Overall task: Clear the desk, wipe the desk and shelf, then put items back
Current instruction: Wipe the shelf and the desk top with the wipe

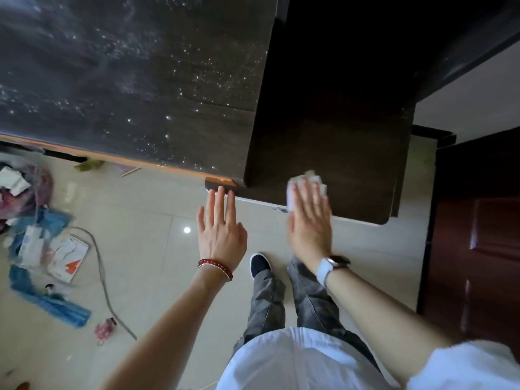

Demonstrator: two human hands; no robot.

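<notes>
I look straight down at a dark desk top (135, 80) speckled with dust and white crumbs. To its right a lower dark shelf surface (332, 142) juts toward me. My right hand (309, 218) lies flat with straight fingers on a white wipe (306, 182), pressing it onto the shelf's near edge. My left hand (221, 226) hovers with straight, spread fingers just in front of the desk's near corner (219, 182), holding nothing.
A pile of cleared items (42, 237) lies on the tiled floor at left: papers, blue packets, a grey cable (104, 280) and a small pink thing (104, 329). A reddish-brown door (478, 235) stands at right. My legs and shoe (260, 263) are below the shelf.
</notes>
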